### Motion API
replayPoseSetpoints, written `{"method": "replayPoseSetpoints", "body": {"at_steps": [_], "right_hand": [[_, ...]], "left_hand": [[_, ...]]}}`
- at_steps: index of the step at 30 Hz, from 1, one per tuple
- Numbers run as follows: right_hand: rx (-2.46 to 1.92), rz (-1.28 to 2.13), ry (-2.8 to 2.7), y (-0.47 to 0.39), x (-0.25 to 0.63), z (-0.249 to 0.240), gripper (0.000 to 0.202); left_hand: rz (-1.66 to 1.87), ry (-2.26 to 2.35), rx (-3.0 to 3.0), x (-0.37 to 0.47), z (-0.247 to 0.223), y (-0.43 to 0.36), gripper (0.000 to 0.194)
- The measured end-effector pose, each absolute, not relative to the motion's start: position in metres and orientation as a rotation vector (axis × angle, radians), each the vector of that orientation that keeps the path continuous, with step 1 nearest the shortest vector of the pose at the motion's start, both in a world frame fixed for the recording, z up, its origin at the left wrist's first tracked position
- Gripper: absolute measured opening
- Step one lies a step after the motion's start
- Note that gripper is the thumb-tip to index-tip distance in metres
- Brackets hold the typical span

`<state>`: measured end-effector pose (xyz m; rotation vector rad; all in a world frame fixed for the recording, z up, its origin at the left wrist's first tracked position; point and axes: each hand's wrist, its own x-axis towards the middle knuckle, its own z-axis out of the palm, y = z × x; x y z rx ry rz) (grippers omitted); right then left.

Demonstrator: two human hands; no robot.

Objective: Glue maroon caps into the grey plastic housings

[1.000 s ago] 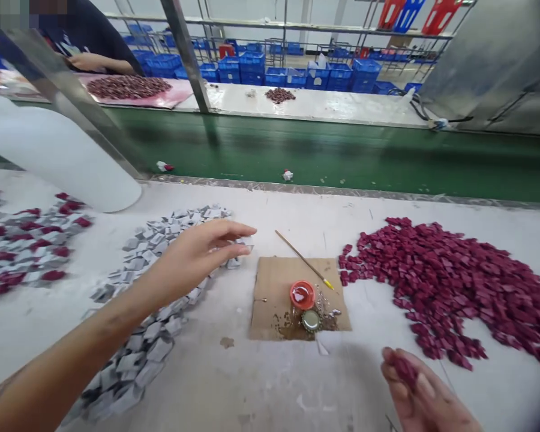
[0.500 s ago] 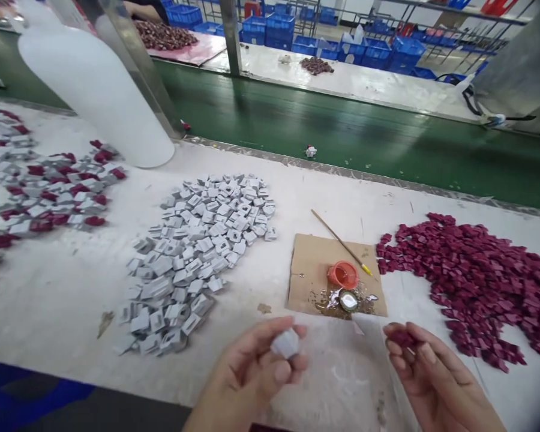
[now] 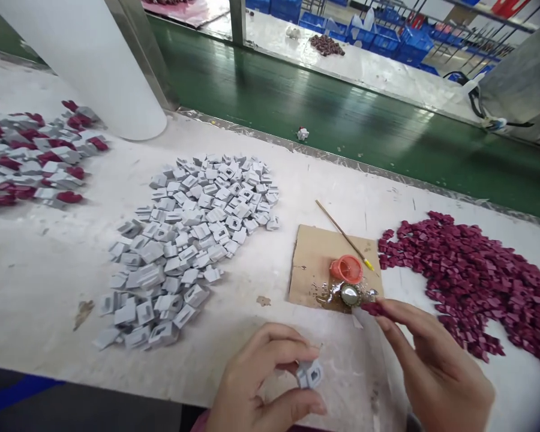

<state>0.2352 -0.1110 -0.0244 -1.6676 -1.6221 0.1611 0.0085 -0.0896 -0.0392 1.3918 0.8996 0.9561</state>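
Note:
My left hand (image 3: pixel 270 381) grips a small grey plastic piece (image 3: pixel 309 374) between thumb and fingers; a square opening shows on its face. Between the thumb and forefinger of my right hand (image 3: pixel 432 360) is a dark red piece (image 3: pixel 372 308), close to the lower right corner of a cardboard square (image 3: pixel 310 252). On the cardboard stand a small orange cup (image 3: pixel 347 269) and a metal bottle cap (image 3: pixel 350 294), with shiny wet liquid around them. A thin stick with a yellow tip (image 3: pixel 342 233) lies across the cardboard's upper edge.
A heap of grey pieces (image 3: pixel 198 222) lies left of centre, a dark red heap (image 3: pixel 477 270) at the right. Joined grey and red pieces (image 3: pixel 36 156) lie far left, near a white cylinder (image 3: pixel 112 78). Behind runs a green conveyor belt (image 3: pixel 270 90) carrying one small piece (image 3: pixel 303 133).
My right hand has moved left with the red piece to the cardboard's edge. My left hand has turned the grey piece and shifted slightly right. The view has tilted downward.

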Motion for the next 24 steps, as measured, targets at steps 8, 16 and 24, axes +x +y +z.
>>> {"method": "replayPoseSetpoints", "body": {"at_steps": [8, 16, 24], "right_hand": [[-1.538, -0.016, -1.975, -0.095, 0.238, -0.029, 0.031], [-1.499, 0.077, -2.018, -0.094, 0.238, -0.026, 0.032], [-1.365, 0.419, -1.723, -0.124, 0.2, -0.026, 0.031]], "left_hand": [[0.843, 0.951, 1.625, 0.007, -0.048, -0.096, 0.036], [0.939, 1.031, 2.014, 0.017, -0.056, -0.091, 0.022], [0.942, 1.114, 2.114, 0.026, -0.061, -0.094, 0.027]]}}
